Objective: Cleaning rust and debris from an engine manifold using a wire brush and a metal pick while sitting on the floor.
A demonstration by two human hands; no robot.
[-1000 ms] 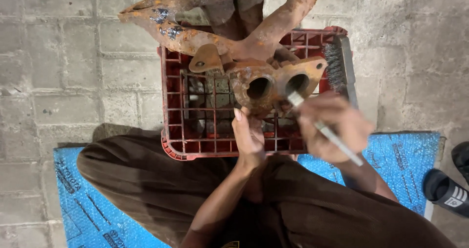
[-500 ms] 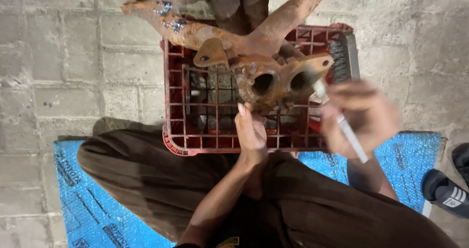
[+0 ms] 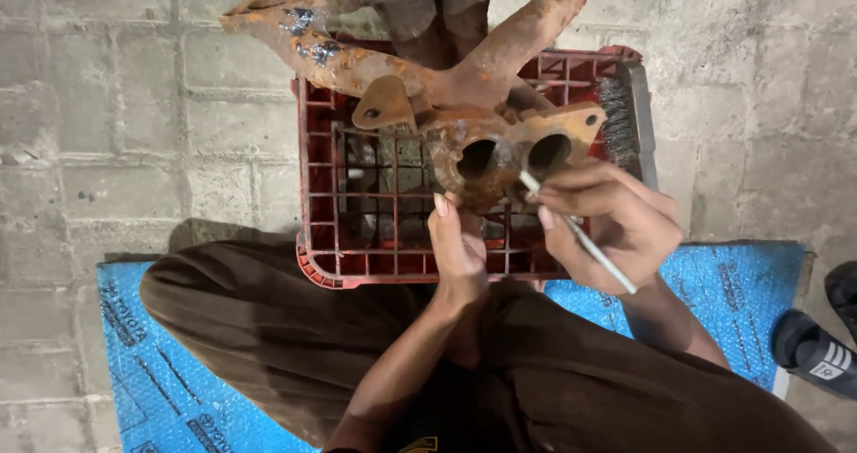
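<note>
Under me was a floor of grey paving blocks, and on it a red plastic crate with an open grid. The rusty manifold lay across the top of that crate, its branching pipes running up and away from me and its two-holed flange turned toward my knees.

My left hand sat just below the flange, fingers curled up against its lower edge, steadying it more than gripping. My right hand was closed around a thin metal tool, pinched between thumb and fingers like a pen, its tip laid against the rim of the right-hand hole. How firmly I held it I could not tell.

A wire brush lay along the crate's right edge, bristles toward the flange. My legs in dark brown trousers were folded beneath the crate's near side. I sat on a blue bubble-wrap sheet spread over the blocks. At the far right a black shoe rested by the sheet's edge.
</note>
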